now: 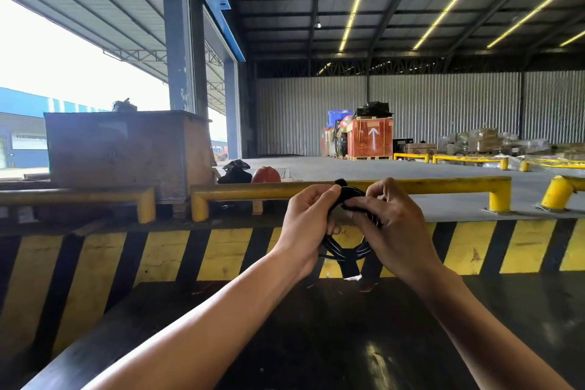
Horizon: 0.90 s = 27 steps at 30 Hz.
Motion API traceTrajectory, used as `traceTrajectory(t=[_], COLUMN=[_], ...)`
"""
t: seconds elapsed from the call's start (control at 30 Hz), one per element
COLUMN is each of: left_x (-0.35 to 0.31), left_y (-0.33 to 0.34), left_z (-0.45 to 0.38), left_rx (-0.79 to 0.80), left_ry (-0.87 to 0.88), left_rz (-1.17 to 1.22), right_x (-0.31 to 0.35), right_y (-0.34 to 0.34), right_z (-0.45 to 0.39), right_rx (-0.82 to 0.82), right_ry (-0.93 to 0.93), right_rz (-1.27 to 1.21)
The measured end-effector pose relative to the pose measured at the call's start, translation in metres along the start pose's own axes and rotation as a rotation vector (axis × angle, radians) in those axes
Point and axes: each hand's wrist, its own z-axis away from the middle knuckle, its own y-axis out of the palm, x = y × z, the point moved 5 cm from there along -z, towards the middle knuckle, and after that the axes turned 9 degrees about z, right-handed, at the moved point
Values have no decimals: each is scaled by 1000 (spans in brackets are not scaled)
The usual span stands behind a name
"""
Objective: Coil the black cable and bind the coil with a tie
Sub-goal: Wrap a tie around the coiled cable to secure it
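- Head view: both bare forearms reach forward and up from the bottom corners and meet at mid-frame, in front of a long yellow steel guard rail (411, 186).
- Left hand (305, 225): back of hand toward camera, fingers curled shut around the left side of a small coil of thin black cable (346, 250), thumb up on the coil's top.
- Right hand (392, 231): back of hand toward camera, thumb and fingers pinched close on the coil's upper right; fingertips partly hidden, exact grip point unclear.
- Coil is held in the air between the two hands, roughly upright; its lower arc hangs free below them.
- A black plug end with a pale tip (350, 272) dangles from the coil's bottom.
- A tie can't be made out.
- Behind the coil: yellow-and-black striped dock edge (221, 250); below it, a dark glossy surface (316, 342).
- Background: brown wooden crate (120, 149) to the left.
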Motion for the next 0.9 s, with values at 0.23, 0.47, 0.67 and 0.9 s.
traceTrajectory(t=[0.23, 0.47, 0.67, 0.9], left_x=[-5, -13, -15, -16], left_y=[-6, -1, 3, -3], left_z=[0, -2, 0, 1], left_rx=[-19, 151, 268, 284], left_ry=[81, 162, 182, 189], left_rz=[-227, -446, -475, -509], right_x=[-6, -12, -19, -16], right_y=[-14, -15, -5, 8], right_z=[-8, -15, -15, -10], right_rx=[55, 134, 107, 149], right_ry=[52, 200, 346, 395], right_rz=[-225, -516, -658, -649])
